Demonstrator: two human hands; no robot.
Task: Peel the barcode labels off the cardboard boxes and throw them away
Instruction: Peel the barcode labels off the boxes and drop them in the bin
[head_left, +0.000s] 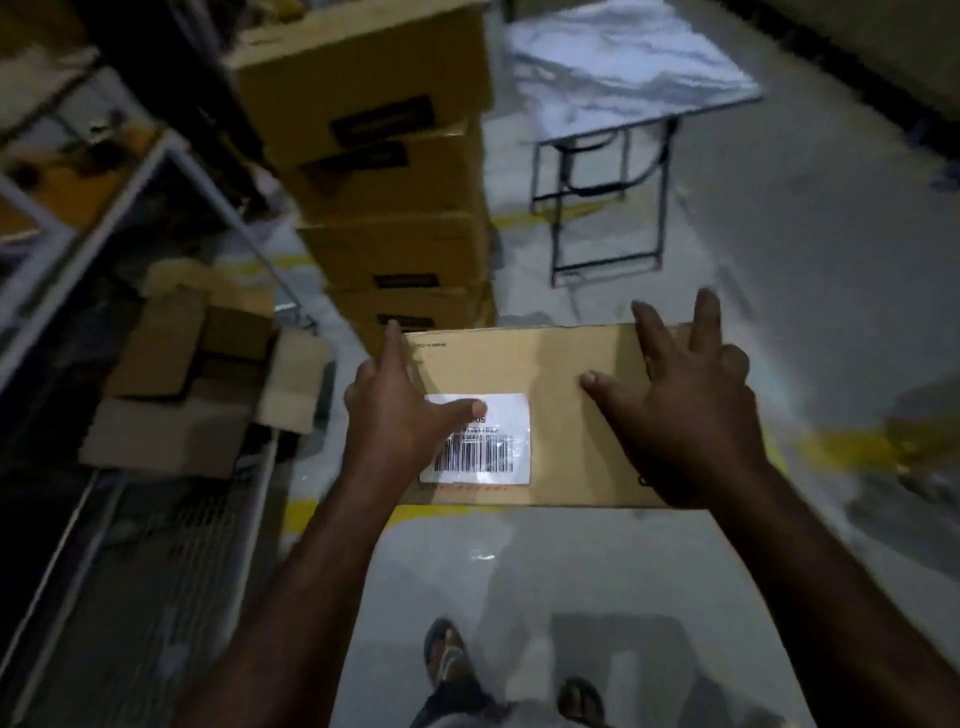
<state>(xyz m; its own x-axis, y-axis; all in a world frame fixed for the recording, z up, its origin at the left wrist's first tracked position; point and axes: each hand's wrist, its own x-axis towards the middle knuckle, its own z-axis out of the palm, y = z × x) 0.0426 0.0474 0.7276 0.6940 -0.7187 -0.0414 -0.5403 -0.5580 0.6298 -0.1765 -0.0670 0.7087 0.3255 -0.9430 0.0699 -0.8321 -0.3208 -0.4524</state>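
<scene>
I hold a flat brown cardboard box (561, 364) in the air in front of me, its broad face toward me. A white barcode label (498, 457) is stuck flat on the lower left of that face. My left hand (395, 410) grips the box's left edge, its thumb lying across the top of the label and its index finger reaching up to the far left corner. My right hand (691, 410) rests on the right part of the face with fingers spread and straight, the tips reaching past the far edge.
A tall stack of cardboard boxes (395, 249) stands just behind the held box. A metal shelf rack (156, 171) and loose opened cartons (176, 395) lie to the left. A folding table (623, 73) stands at the back right. My sandalled feet (447, 654) are on pale floor.
</scene>
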